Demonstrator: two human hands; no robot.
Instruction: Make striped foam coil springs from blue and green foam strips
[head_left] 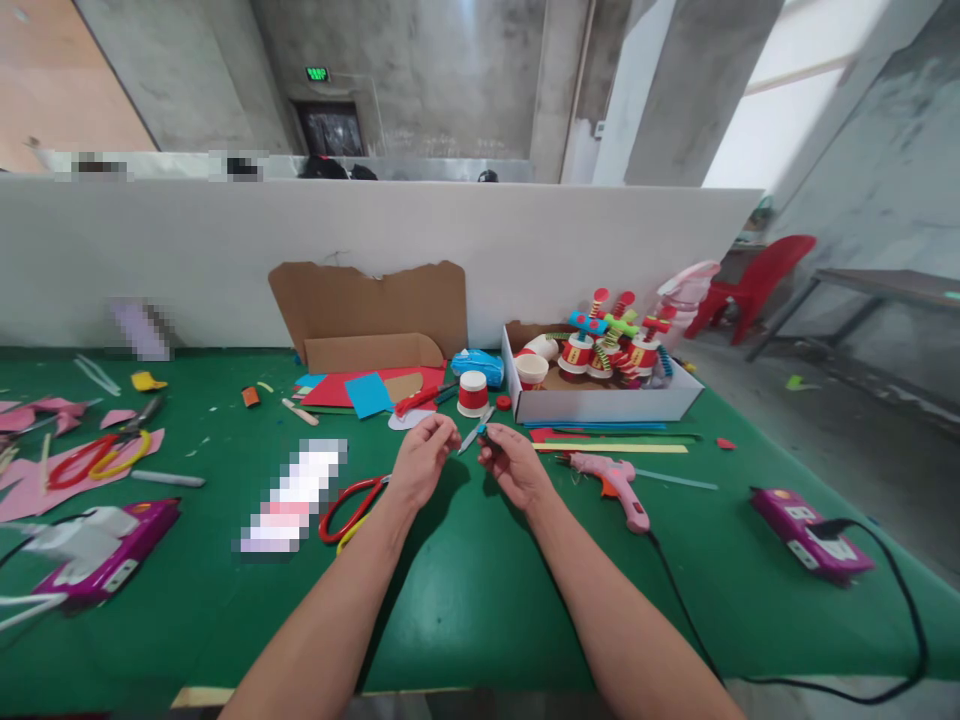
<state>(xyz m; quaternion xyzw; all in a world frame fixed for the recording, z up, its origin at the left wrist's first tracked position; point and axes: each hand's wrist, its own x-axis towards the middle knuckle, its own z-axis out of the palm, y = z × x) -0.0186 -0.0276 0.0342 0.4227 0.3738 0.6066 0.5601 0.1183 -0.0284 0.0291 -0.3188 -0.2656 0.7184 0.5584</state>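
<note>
Green desk (465,620), broad, with paper and tools spread over its left and far sides. White box (600,405) at the far right of centre, carrying red-banded cup figures. Pink glue gun (616,485) lay on its side to the right, cord running toward the near edge.

Left grip (424,460): raised over the desk, fingers curled in and tips drawn close together; could not tell whether anything was pinched there. Right grip (514,465): just across from it, thumb and fingers closed on a small dark piece. Red-and-white cup (472,394) stood upright beyond the two, apart from both.

Smallest, and the thing in hand: the dark piece (484,433), held above the desk at the right fingertips, on the side facing the left. Judged very light, no load on the wrist. Probably fairly stiff; material not readable, so slipperiness and fragility were open questions. Best hold seemed a light thumb-and-finger pinch on its sides, near one end, the other end left free; being so small, it could roll or slip out. Looks: near black, with a teal patch toward the top; compact, outline blurred and partly covered by fingers.
</note>
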